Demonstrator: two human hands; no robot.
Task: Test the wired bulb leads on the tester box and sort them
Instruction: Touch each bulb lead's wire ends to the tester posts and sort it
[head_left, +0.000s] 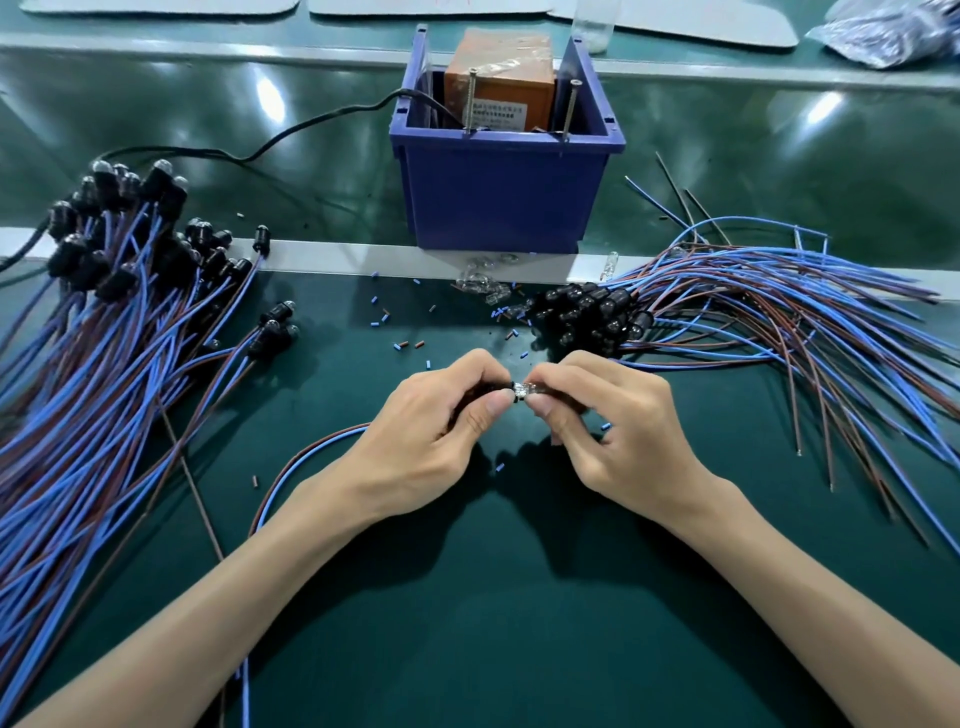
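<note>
Near the middle of the bench (519, 597), the left hand (441, 421) pinches a black socket (506, 387) and the right hand (613, 421) pinches the glass bulb (525, 389) at its end, both closed tight on this 1 lead. Its 2 wires (311, 452) trail toward the left edge. Too hard a squeeze could crack the glass, and the wires could catch the pile (104, 338) at the left edge on the way to the tester box (498, 88) at the far edge.

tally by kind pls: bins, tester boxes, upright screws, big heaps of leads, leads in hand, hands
blue bin: 1
orange tester box: 1
upright screws: 2
heaps of leads: 2
held lead: 1
hands: 2, left hand and right hand, both pinching the held lead
total: 9
</note>
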